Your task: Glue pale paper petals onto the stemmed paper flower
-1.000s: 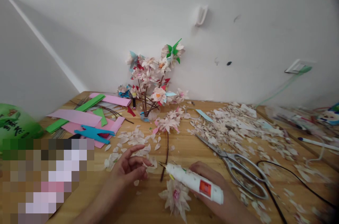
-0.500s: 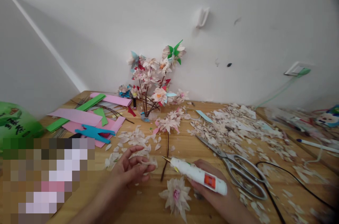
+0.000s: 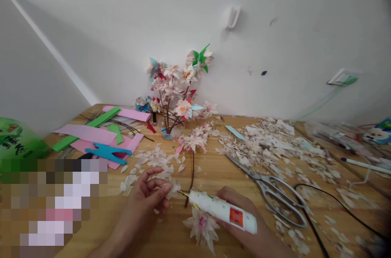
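Note:
Between thumb and fingers, my left hand (image 3: 151,193) pinches a small pale petal (image 3: 174,189). My right hand (image 3: 241,209) is wrapped round a white glue gun (image 3: 214,208), whose metal tip points left, right beside the petal. Below the gun lies a pale flower with a pink centre (image 3: 203,225), partly covered by it. Behind the gun's front end, a brown twig (image 3: 193,168) leads up to a blossom (image 3: 194,142). Loose petals (image 3: 157,158) lie just beyond my left hand.
Twigs with paper flowers (image 3: 172,87) stand in a clear cup by the wall. Coloured paper strips (image 3: 88,134) lie at the left. Silver scissors (image 3: 275,197), a heap of petals (image 3: 269,144) and a black cable (image 3: 314,229) are at the right.
The glue gun in my right hand has moved left and slightly down, bringing its tip to the petal. My left thumb and fingers have drawn closer together on the petal.

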`<control>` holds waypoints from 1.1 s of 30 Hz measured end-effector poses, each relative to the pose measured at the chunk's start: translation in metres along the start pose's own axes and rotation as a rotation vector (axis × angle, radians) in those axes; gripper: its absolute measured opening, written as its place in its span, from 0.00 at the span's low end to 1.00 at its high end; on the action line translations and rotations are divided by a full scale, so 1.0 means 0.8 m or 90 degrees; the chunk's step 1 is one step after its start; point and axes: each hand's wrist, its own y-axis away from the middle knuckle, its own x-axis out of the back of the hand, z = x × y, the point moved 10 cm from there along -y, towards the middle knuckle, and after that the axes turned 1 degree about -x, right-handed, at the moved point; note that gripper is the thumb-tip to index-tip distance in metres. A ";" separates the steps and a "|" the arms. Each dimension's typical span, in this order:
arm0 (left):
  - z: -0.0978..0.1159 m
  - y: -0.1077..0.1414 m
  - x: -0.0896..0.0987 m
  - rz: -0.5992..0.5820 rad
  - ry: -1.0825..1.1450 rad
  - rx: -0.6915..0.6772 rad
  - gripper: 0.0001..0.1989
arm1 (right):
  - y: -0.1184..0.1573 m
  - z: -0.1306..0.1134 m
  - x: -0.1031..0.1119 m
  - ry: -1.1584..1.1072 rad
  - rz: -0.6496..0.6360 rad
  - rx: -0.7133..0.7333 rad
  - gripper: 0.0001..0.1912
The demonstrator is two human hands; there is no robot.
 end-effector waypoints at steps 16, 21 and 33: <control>-0.005 0.003 -0.008 -0.010 0.002 0.036 0.35 | -0.001 0.011 -0.004 0.050 0.010 -0.026 0.10; -0.003 0.003 -0.009 -0.016 0.002 0.039 0.35 | 0.000 0.013 -0.005 0.034 0.007 -0.039 0.10; -0.005 0.003 -0.005 -0.020 0.008 0.035 0.35 | -0.001 0.017 -0.015 0.045 -0.022 -0.055 0.10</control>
